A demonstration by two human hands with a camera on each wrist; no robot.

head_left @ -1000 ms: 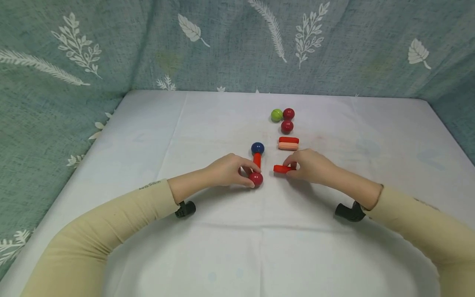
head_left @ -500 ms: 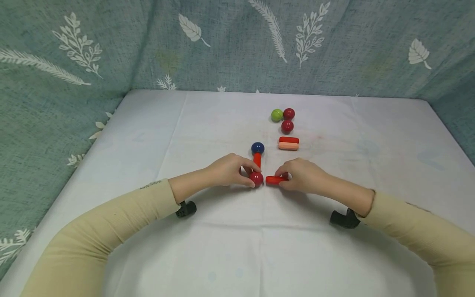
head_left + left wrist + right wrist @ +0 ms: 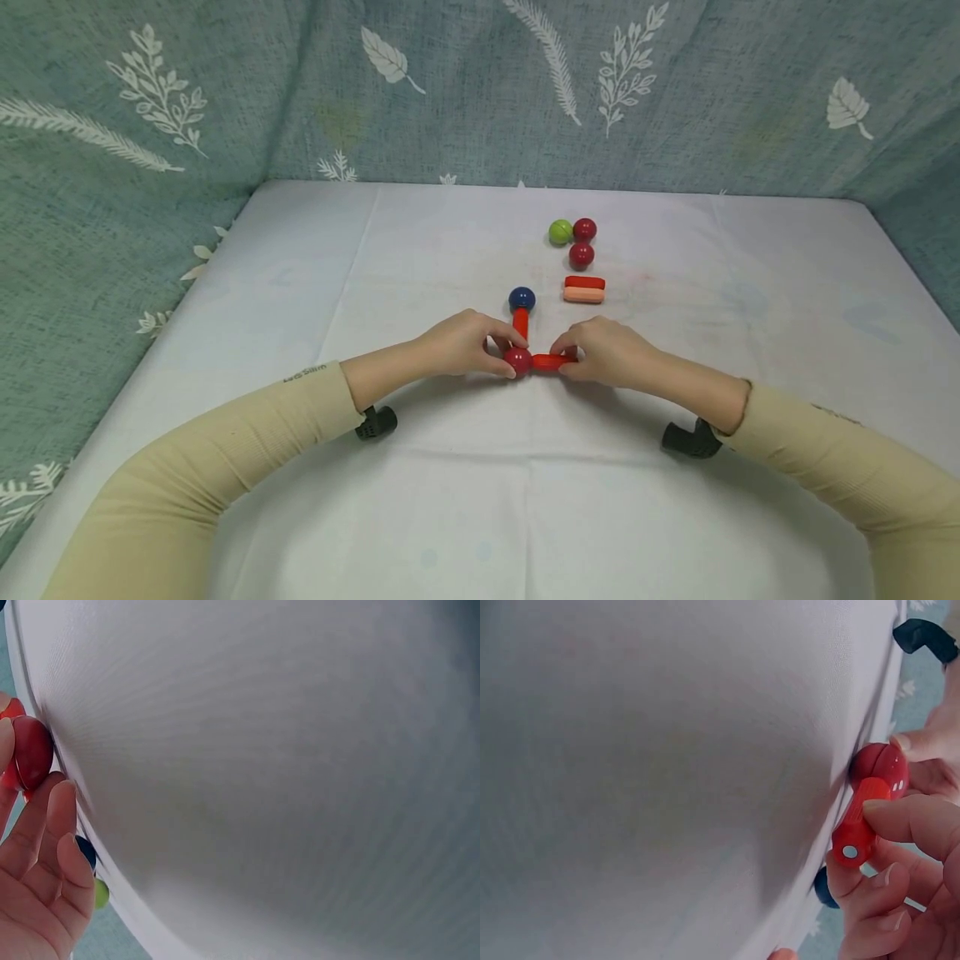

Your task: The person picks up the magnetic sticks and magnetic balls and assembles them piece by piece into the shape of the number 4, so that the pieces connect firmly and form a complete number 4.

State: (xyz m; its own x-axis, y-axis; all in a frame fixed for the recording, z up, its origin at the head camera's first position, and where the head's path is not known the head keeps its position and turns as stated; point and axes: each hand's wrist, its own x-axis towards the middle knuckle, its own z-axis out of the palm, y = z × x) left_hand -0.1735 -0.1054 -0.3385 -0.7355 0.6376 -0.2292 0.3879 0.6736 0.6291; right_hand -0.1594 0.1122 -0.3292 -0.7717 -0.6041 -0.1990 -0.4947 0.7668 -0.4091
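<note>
My left hand (image 3: pixel 467 343) pinches a shiny red ball (image 3: pixel 518 362) between thumb and fingers, low over the white cloth. A red rod (image 3: pixel 521 325) runs from that ball toward a dark blue ball (image 3: pixel 522 298) behind it. From the right, my right hand (image 3: pixel 609 353) pinches a second red rod (image 3: pixel 547 362), whose left end touches the red ball. The right wrist view shows this rod (image 3: pixel 859 825) with a pale round spot on its near end, under my thumb. In the left wrist view the red ball (image 3: pixel 33 753) sits at my fingertips.
Farther back lie a red stick (image 3: pixel 585 282) and an orange-pink stick (image 3: pixel 583 295) side by side. Behind them a green ball (image 3: pixel 560 232) and two red balls (image 3: pixel 581 255) are grouped. A patterned green curtain (image 3: pixel 480 100) hangs behind the white-covered table (image 3: pixel 450 500).
My right hand has brought its red rod left and toward me, until the rod's end met the red ball. My left hand has stayed in place on the ball.
</note>
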